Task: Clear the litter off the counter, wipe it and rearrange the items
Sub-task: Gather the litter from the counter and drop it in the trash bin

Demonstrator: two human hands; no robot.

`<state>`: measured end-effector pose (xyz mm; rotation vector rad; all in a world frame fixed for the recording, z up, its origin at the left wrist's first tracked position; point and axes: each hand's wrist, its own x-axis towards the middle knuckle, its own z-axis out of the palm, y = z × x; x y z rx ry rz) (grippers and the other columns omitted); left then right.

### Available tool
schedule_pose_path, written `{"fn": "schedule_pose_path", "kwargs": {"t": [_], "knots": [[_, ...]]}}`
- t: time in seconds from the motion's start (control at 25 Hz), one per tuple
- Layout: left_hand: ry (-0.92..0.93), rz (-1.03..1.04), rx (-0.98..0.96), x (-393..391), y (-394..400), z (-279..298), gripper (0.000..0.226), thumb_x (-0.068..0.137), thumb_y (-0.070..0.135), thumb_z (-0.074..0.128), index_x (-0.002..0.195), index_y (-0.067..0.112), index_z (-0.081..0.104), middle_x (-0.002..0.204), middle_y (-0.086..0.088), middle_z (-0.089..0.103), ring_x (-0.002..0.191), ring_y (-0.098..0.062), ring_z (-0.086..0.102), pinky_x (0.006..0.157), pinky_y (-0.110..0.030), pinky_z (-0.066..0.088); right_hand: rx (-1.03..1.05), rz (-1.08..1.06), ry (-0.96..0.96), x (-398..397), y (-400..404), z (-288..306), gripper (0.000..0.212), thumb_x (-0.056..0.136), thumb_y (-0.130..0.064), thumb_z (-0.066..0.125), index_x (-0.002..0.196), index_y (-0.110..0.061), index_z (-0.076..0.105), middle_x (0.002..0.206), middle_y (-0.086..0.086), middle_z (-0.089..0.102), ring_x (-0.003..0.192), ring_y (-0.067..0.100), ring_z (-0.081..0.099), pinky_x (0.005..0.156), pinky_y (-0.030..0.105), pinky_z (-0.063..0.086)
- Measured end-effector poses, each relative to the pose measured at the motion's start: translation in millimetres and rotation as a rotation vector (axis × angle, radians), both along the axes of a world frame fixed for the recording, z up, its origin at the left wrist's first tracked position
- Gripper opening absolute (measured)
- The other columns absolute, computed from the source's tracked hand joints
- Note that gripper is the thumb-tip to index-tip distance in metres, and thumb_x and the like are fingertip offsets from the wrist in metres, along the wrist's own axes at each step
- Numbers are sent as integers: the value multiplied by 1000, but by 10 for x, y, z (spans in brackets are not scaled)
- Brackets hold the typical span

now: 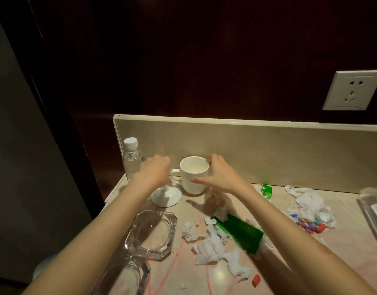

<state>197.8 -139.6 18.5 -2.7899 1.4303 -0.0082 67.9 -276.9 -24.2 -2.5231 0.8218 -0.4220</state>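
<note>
A white mug (194,177) stands near the back wall of the beige counter (311,248). My right hand (219,175) grips it, thumb across its front and fingers at the far rim. My left hand (155,171) is curled just left of the mug's handle, above a white lid (166,198), and seems to pinch the lid's knob. Litter lies on the counter: crumpled tissues (209,250), a green wrapper (240,233), a small green packet (266,191), and a second tissue heap (308,205) with red and blue bits (313,227). Red streaks (162,279) mark the counter.
A clear water bottle (131,160) stands in the back left corner. Two glass ashtrays (151,233) (123,277) sit at the front left under my left forearm. A clear plastic item (372,211) lies at the right edge. A wall socket (353,90) is above right.
</note>
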Motion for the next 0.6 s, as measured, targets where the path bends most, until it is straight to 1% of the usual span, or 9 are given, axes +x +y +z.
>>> {"fn": "schedule_pose_path", "kwargs": {"t": [0.08, 0.12, 0.24, 0.32, 0.44, 0.52, 0.6], "knots": [[-23, -54, -78, -127, -46, 175, 19, 80, 29, 71, 96, 19, 68, 100, -4, 68, 93, -26, 64, 74, -34, 49, 53, 18, 14, -224, -92, 11, 80, 75, -53, 70, 134, -11, 36, 134, 7, 45, 114, 21, 51, 95, 38, 45], [-19, -97, -122, -219, -101, 241, 15, 79, 30, 70, 92, 22, 69, 97, -2, 69, 90, -24, 64, 72, -32, 47, 77, 24, 17, -342, -136, 22, 75, 78, -48, 70, 134, -12, 38, 132, 7, 47, 111, 20, 53, 94, 37, 46], [49, -270, -199, -604, -368, 318, 11, 78, 32, 71, 88, 27, 69, 92, 4, 69, 89, -19, 65, 75, -32, 50, 104, 4, 12, -716, -244, 79, 60, 81, -39, 70, 129, -13, 44, 121, 5, 55, 100, 18, 58, 87, 32, 48], [96, -379, -171, -853, -577, 269, 10, 77, 31, 72, 86, 28, 68, 85, 7, 69, 86, -16, 66, 72, -30, 50, 110, -27, 8, -975, -295, 109, 54, 83, -37, 69, 126, -14, 47, 117, 3, 57, 98, 17, 59, 86, 31, 49], [151, -510, -87, -1199, -886, 158, 11, 78, 29, 72, 87, 26, 68, 68, 12, 63, 76, -11, 68, 61, -25, 43, 158, -70, 10, -1426, -379, 105, 45, 84, -36, 68, 121, -17, 52, 111, -1, 59, 97, 15, 61, 86, 32, 50], [159, -585, -45, -1422, -1062, 90, 12, 78, 29, 72, 90, 25, 69, 66, 12, 63, 72, -9, 68, 56, -23, 40, 197, -102, -13, -1736, -424, 74, 40, 83, -35, 69, 116, -18, 54, 107, -2, 62, 93, 13, 63, 86, 34, 52], [154, -659, -23, -1672, -1232, 39, 14, 78, 29, 73, 91, 25, 69, 70, 9, 66, 74, -10, 68, 57, -24, 39, 194, -165, -30, -2055, -484, 38, 36, 82, -33, 70, 112, -19, 56, 104, -1, 63, 91, 14, 64, 86, 34, 52]]}}
